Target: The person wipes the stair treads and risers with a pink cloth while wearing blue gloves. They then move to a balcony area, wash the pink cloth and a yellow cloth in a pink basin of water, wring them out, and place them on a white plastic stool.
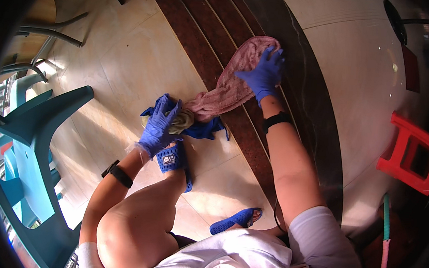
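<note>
Blue-purple gloves cover both my hands. My right hand (265, 74) lies with spread fingers on a pink towel (238, 67), pressing it against dark red stone steps (203, 31). The towel's twisted tail runs down leftward over the step edge to a heap of cloths on the pale floor. My left hand (159, 128) rests over that heap, its fingers stretched and slightly apart. An olive-yellow cloth (182, 123) and a blue cloth (205, 128) stick out from beneath it. The underside of the left hand is hidden.
My blue slippers (167, 161) stand just below the heap. Teal plastic chairs (63, 113) fill the left side, with metal-legged furniture (55, 32) behind. A red plastic stool (411, 154) and a green-and-pink stick (385, 241) are at the right.
</note>
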{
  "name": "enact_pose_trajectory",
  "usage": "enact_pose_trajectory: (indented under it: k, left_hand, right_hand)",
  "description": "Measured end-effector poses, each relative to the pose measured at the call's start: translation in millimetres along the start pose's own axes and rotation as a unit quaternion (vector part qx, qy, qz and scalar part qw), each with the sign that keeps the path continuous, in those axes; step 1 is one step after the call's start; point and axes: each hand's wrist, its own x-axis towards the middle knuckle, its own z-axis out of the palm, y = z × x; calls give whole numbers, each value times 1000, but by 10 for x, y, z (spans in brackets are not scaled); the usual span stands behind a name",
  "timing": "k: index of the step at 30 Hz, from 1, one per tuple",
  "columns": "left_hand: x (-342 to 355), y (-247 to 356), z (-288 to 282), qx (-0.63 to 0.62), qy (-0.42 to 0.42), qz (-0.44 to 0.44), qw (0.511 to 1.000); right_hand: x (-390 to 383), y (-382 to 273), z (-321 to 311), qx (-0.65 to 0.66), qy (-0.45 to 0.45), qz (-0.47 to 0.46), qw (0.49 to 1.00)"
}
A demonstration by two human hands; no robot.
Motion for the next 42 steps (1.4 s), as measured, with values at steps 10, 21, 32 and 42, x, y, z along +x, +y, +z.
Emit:
enact_pose_trajectory:
  k: [10, 21, 32, 42]
  left_hand:
    - [191, -504, 293, 171, -135, -89, 972]
    - [-386, -415, -654, -301, 236, -479, 790]
    - [-774, -128, -1086, -197, 280, -456, 822]
    - [-771, -168, -914, -240, 263, -428, 831]
  right_hand:
    - [-1266, 597, 69, 289, -147, -103, 940]
    - [-1235, -220, 384, 16, 5, -2, 1000]
    - [85, -1721, 305, 281, -14, -374, 884]
    - [-1137, -566, 604, 397, -364, 12, 843]
